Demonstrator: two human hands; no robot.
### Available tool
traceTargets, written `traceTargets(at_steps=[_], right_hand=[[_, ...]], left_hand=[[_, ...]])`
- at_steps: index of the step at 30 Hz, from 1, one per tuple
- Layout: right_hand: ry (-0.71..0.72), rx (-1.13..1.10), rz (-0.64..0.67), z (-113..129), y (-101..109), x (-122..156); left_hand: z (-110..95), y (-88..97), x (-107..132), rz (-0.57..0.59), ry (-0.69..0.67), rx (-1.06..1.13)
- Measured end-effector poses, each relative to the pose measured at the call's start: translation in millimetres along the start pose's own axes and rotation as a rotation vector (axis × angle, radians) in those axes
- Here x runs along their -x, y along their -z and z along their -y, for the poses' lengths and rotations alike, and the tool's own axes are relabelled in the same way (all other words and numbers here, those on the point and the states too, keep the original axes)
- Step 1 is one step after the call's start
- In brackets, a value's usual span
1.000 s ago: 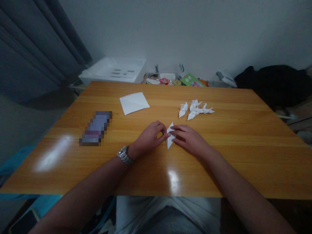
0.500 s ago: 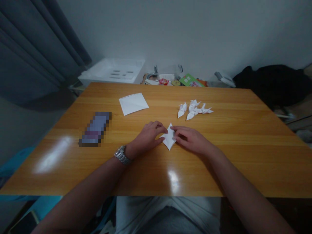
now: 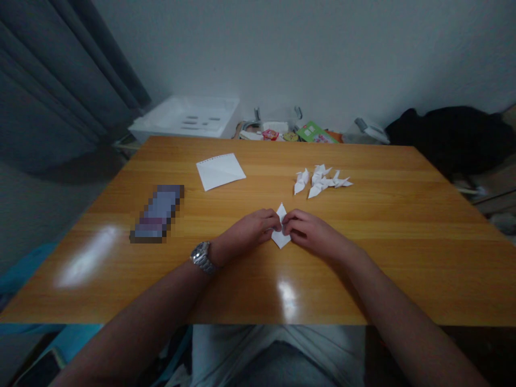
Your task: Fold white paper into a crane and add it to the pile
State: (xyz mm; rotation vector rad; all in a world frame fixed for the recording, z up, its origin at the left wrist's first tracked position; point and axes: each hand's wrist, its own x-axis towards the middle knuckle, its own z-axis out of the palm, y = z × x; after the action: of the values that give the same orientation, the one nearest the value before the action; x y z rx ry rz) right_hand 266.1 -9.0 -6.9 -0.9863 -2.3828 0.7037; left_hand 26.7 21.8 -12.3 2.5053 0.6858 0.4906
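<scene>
Head view.
- Folded paper piece (image 3: 281,239): white, thin, creased to a diamond with pointed tips top and bottom. It lies at the middle of the table, with its central part hidden under fingertips.
- Left hand (image 3: 252,230): fingers curled and pinching the piece's left edge. There is a metal-link wristwatch (image 3: 200,257) at the wrist.
- Right hand (image 3: 312,234): fingers bent and pinching the right edge, its fingertips meeting those of the left hand.
- Table (image 3: 403,226): glossy orange-brown wood grain with glare patches.
- Notepad sheet (image 3: 220,171): white and flat, perforated along the top edge.
- Folded paper figures (image 3: 322,181): a white, spiky cluster. How many there are is hard to make out.
- Blurred block (image 3: 158,213): pixelated, so it cannot be identified.
- White tray (image 3: 185,115): on the floor beyond the table, dim.
</scene>
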Motion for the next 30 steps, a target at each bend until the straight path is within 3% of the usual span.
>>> traceTargets(at_steps=[10, 18, 30], right_hand=[[0.002, -0.100, 0.068, 3.4, 8.1, 1.3], [-0.008, -0.118, 0.051, -0.3, 6.8, 2.9], [-0.013, -0.122, 0.034, 0.9, 10.2, 0.5]], left_hand=[[-3.8, 7.7, 2.0, -0.009, -0.003, 0.065], [0.9, 0.1, 5.0, -0.072, 0.066, 0.073], [-2.0, 11.1, 6.3, -0.009, 0.041, 0.063]])
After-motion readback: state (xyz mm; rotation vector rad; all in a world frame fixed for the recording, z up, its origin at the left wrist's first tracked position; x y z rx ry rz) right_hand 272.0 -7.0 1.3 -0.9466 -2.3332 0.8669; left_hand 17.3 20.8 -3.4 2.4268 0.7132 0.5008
